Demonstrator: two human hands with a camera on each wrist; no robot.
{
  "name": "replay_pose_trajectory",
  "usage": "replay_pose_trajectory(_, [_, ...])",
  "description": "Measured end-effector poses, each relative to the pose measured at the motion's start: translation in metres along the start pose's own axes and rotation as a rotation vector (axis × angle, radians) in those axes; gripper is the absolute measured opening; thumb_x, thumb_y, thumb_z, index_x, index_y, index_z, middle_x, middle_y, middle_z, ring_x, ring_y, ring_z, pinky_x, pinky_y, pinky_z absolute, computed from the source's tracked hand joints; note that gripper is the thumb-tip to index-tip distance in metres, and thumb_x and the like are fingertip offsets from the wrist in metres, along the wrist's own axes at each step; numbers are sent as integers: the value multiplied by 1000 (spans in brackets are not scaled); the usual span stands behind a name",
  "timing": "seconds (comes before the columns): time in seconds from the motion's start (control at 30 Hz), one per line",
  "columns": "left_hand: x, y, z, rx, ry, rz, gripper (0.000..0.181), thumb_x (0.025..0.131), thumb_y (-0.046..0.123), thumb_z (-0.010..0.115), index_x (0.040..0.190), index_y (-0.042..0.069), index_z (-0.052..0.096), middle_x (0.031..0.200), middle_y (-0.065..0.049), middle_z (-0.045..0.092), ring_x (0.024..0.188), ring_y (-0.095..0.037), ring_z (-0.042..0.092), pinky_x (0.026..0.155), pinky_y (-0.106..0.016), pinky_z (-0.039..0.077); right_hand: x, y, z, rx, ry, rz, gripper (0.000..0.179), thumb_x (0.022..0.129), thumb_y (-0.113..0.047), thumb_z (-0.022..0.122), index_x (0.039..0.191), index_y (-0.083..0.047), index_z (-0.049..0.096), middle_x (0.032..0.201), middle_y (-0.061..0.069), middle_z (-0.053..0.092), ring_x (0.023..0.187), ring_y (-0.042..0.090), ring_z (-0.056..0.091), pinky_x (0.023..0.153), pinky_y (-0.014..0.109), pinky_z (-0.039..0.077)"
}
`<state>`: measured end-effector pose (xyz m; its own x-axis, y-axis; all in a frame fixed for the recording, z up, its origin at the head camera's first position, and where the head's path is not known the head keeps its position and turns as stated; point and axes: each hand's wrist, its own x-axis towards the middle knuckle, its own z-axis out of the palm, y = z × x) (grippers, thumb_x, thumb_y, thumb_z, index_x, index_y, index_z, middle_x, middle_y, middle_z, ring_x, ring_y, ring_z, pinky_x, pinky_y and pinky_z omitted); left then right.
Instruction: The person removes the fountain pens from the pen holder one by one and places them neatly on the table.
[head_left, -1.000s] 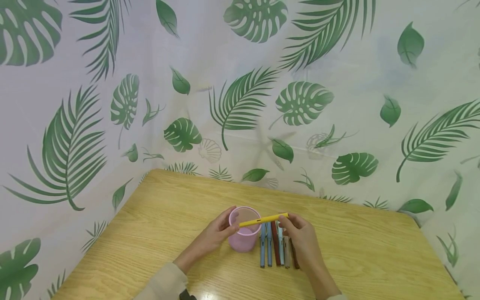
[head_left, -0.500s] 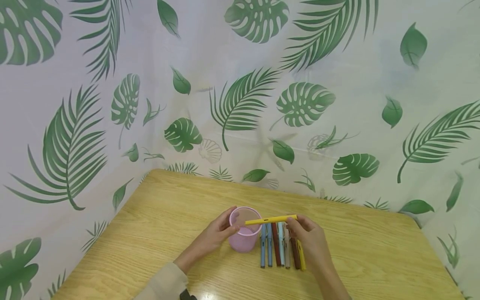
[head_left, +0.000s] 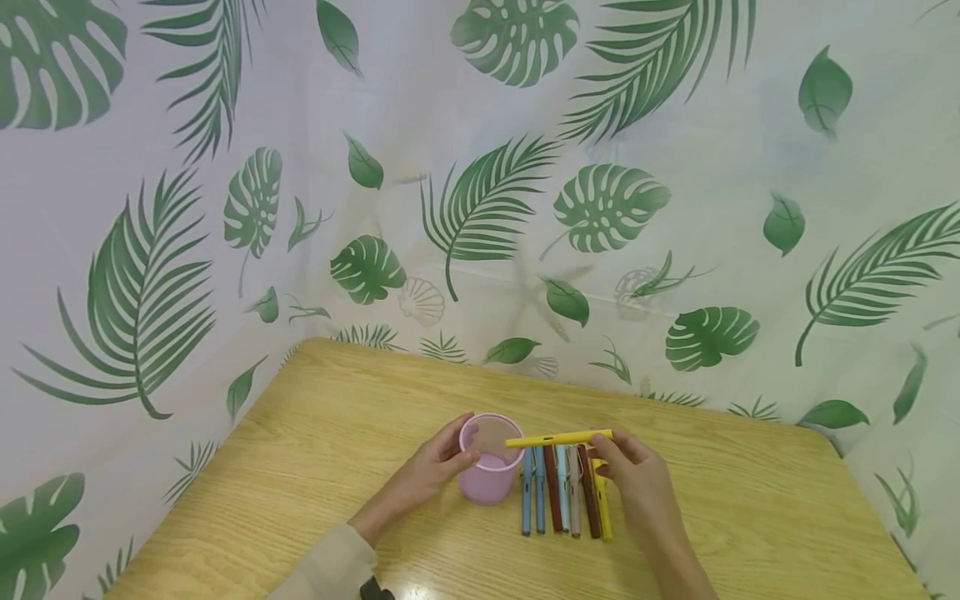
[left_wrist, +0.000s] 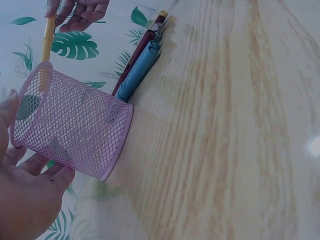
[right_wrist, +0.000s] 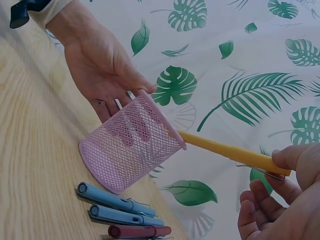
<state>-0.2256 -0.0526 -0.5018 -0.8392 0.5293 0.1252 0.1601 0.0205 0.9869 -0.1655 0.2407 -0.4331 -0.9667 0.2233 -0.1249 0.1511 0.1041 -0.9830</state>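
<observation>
My left hand [head_left: 420, 479] holds a pink mesh pen holder [head_left: 486, 485], thumb at the rim and fingers round the far side. The holder stands upright on the table. Between thumb and fingers of my right hand [head_left: 647, 492] is a yellow pen [head_left: 561, 437] with a metal clip [right_wrist: 260, 171], pinched near one end. Its other end overlaps the holder's right rim; in the left wrist view that end shows through the mesh. Under the raised pen lies a row of pens: two blue pens [head_left: 533, 504], a dark red pen [head_left: 555, 500] and several others, ending with a second yellow pen [head_left: 603, 508].
The wooden table [head_left: 360, 392] meets a white leaf-printed curtain [head_left: 420, 208] at the back and left. A black band [right_wrist: 21, 14] sits at the left sleeve's cuff [head_left: 341, 550].
My right hand has drawn the yellow pen rightward, from across the holder's mouth to its right rim. The second yellow pen in the row has come into sight. My left hand has stayed put.
</observation>
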Motion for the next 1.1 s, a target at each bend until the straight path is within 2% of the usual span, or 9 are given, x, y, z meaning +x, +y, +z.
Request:
replay_pose_trajectory(0.3, [1,-1,0,-2,-9,19,70,108,17,57,161,-6,18,161,-33,28,149,-45,31,120,-50,31,1,-7,-18,-16,17,32,52,104,-42,61,134,0,59,109,-3,69,100,13,67,97,20,51])
replay_pose_trajectory(0.53, [1,-1,0,4,-10,18,68,108,15,56,161,-6,19,161,-33,28,149,-45,31,121,-50,30,-1,-10,-31,91,35,-12,44,104,-36,64,122,4,62,105,-2,67,101,11,67,96,21,54])
replay_pose_trajectory(0.77, [0,-1,0,-8,-9,17,67,108,13,55,161,-7,19,160,-34,29,148,-46,31,121,-51,31,-3,-4,-47,240,37,-68,25,103,-26,67,104,-2,71,95,-3,69,94,11,67,90,24,59])
replay_pose_trajectory(0.9, [1,-2,1,-8,-9,14,67,108,12,56,161,-7,19,160,-34,30,148,-45,32,121,-50,31,-4,1,-57,307,23,-81,21,103,-23,67,101,-2,71,95,-2,70,94,11,68,90,26,59])
replay_pose_trajectory(1.1, [0,-1,0,13,3,21,66,108,11,56,161,-8,19,160,-34,30,147,-46,33,120,-51,31,-5,3,-67,327,22,-100,21,103,-22,67,101,-1,72,95,-1,71,92,11,69,89,27,60])
